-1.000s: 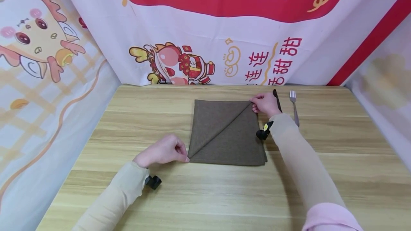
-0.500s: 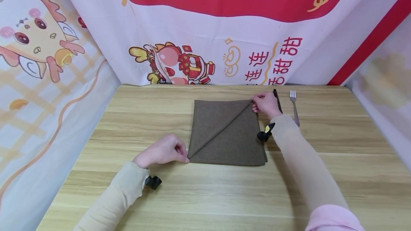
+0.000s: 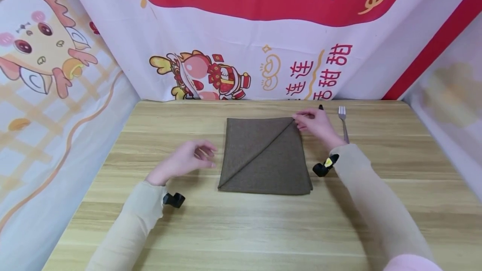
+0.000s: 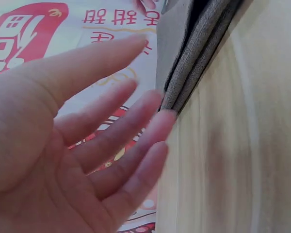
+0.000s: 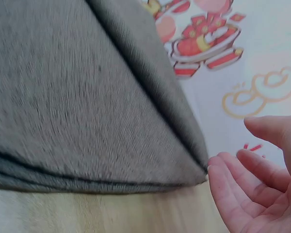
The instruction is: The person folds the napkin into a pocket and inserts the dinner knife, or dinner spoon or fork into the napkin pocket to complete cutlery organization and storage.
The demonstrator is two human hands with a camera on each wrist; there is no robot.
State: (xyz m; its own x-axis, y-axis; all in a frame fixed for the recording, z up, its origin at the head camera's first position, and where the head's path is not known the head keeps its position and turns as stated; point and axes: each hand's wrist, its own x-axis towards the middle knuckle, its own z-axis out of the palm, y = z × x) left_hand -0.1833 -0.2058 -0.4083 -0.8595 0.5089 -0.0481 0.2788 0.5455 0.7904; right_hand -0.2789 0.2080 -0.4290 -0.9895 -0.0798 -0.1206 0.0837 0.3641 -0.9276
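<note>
A dark brown cloth napkin (image 3: 278, 162), folded into a square of several layers, lies flat on the table. A diagonal fold edge crosses it from near left corner to far right corner. My left hand (image 3: 184, 160) hovers just left of the napkin, fingers spread and nothing held, as the left wrist view also shows. At the far right corner is my right hand (image 3: 318, 124). In the right wrist view its thumb stands apart from the fingers (image 5: 223, 182), whose tips are at the napkin's corner; whether they touch it I cannot tell.
On the right of the wooden table (image 3: 241, 229) lies a metal fork (image 3: 342, 113), tines away from me. A slim black object (image 3: 321, 107) beside it is mostly hidden by my right hand. A printed cloth backdrop (image 3: 233, 32) stands along the table's far edge.
My left hand has let go of the near left corner and lifted up and left, its fingers opening. The right hand's fingers have loosened at the far corner, its wrist shifting right. The napkin stays put.
</note>
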